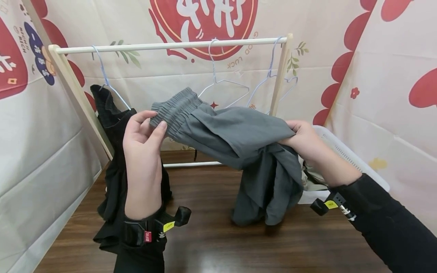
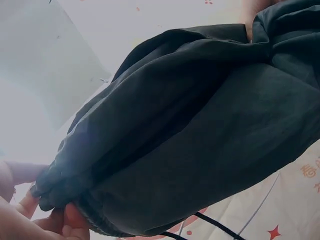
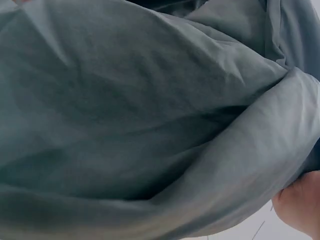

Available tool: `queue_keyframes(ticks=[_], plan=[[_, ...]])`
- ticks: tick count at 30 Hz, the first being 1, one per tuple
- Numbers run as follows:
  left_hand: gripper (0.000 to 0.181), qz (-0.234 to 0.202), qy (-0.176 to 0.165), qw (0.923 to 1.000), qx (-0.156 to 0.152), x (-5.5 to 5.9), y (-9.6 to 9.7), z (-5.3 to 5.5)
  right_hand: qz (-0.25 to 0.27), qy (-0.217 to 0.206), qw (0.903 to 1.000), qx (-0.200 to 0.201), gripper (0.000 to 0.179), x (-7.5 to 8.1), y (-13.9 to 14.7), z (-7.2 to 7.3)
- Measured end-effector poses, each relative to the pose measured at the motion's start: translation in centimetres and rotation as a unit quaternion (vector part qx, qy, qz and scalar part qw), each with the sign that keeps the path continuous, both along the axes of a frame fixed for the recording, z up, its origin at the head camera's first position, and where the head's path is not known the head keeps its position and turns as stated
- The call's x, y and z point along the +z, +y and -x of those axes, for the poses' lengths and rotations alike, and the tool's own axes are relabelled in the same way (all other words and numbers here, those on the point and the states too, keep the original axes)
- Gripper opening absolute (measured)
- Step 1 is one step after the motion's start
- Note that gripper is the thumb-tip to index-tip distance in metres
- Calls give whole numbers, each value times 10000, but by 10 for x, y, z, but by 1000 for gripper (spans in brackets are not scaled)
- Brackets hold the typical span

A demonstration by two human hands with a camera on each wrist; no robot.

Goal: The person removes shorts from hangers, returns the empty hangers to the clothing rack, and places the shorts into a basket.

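Grey pants (image 1: 235, 132) with a gathered elastic waistband (image 1: 177, 110) are stretched sideways between my two hands in the head view. My left hand (image 1: 141, 138) pinches the waistband's edge between thumb and fingers. Farther down the fabric, my right hand (image 1: 304, 138) grips the pants, and the lower part (image 1: 269, 185) hangs in folds beneath it. A dark drawstring (image 2: 220, 226) dangles near the waistband in the left wrist view. Grey cloth fills most of the right wrist view, with part of the right hand (image 3: 300, 202) at its edge.
Behind the pants stands a clothes rack with a pale top rail (image 1: 136, 47). A black garment (image 1: 114, 148) hangs from a hanger (image 1: 106, 77) at the left. Bare wire hangers (image 1: 214, 72) hang at the middle and right. A white basket (image 1: 355, 155) with clothes stands right on the wooden table (image 1: 205, 235).
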State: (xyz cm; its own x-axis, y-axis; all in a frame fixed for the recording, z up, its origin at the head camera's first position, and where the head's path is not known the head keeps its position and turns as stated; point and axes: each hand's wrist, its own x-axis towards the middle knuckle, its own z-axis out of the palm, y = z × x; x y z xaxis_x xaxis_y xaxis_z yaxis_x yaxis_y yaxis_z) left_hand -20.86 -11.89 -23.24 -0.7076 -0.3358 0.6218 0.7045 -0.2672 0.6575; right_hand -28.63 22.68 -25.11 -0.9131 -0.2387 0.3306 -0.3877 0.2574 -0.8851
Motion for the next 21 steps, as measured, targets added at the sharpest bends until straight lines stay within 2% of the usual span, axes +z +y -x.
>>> queue_keyframes(ticks=[10, 16, 21], plan=[[26, 183, -525, 9984, 97, -17, -3, 1, -571, 246, 9980, 74, 6, 9, 18, -5], [28, 513, -746, 9958, -117, -27, -6, 1, -674, 519, 9951, 494, 13, 13, 24, -5], [31, 967, -1040, 9891, -399, -34, -10, 6, -506, 674, 9940, 699, 21, 15, 25, -5]])
